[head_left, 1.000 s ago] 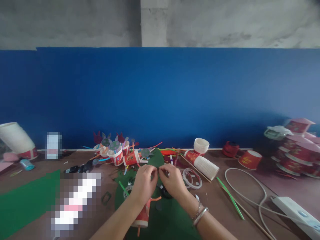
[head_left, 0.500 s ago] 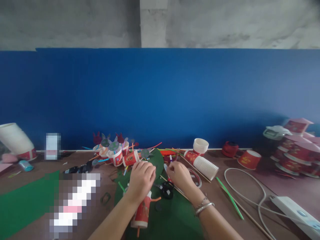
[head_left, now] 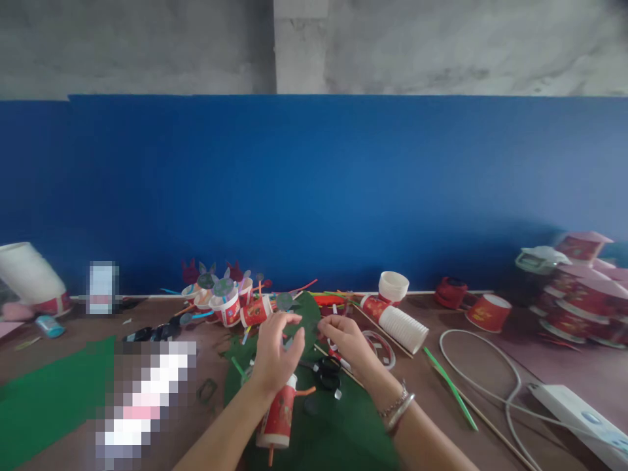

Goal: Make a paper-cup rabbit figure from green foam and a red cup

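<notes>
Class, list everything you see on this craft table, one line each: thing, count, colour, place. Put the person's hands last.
sheets: two, green, one under the hands, one at far left
paper cup on a stick: one, red, under the left wrist
scissors: one, black, on the sheet by the right hand
decorated cups: several, red and white, behind the left hand
cup stack: one, white, lying right of the hands
cable: one, white, right side
power strip: one, white, near right
wall board: one, blue, behind the table
left hand: over the sheet
right hand: bracelets at wrist, over the sheet
</notes>
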`<state>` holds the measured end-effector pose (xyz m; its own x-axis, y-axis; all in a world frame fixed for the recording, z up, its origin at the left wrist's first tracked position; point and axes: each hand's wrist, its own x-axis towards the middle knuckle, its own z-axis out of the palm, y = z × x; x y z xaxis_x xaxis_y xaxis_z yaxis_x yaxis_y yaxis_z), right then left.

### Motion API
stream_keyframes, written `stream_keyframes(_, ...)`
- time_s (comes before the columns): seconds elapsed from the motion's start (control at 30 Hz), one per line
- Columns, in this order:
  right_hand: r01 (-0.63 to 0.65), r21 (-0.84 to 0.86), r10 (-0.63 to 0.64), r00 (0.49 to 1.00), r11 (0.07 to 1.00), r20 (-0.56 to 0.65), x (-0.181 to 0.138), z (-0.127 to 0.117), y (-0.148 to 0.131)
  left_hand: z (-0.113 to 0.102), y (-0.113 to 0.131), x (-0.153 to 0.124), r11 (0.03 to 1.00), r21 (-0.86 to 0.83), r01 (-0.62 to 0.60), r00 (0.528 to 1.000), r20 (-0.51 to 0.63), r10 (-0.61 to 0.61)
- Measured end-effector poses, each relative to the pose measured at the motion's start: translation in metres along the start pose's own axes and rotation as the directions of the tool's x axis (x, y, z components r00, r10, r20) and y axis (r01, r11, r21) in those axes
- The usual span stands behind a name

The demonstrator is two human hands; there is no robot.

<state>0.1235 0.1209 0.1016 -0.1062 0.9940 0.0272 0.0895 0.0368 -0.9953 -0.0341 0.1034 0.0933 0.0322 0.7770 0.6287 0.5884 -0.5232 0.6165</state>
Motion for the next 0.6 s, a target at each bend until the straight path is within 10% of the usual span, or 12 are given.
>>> stream_keyframes(0.3, -0.098, 0.233, 0.057, 0.983, 0.968, 0.177, -0.005, 0.002, -0.001, 0.002, -0.001, 0.007, 0.682, -0.527, 0.508, 0.857, 0.386, -0.341)
stream_keyframes(0.4, -0.071, 0.177, 0.039, 0.983, 0.982, 0.178, -0.005, 0.002, -0.002, -0.001, -0.001, 0.008, 0.728, -0.483, 0.487, 0.865, 0.385, -0.322)
stream_keyframes(0.6, 0.264, -0.456, -0.281, 0.959, 0.85, 0.031, -0.009, 0.004, -0.004, -0.011, -0.004, 0.011, 0.976, -0.123, 0.181, 0.949, 0.281, -0.141)
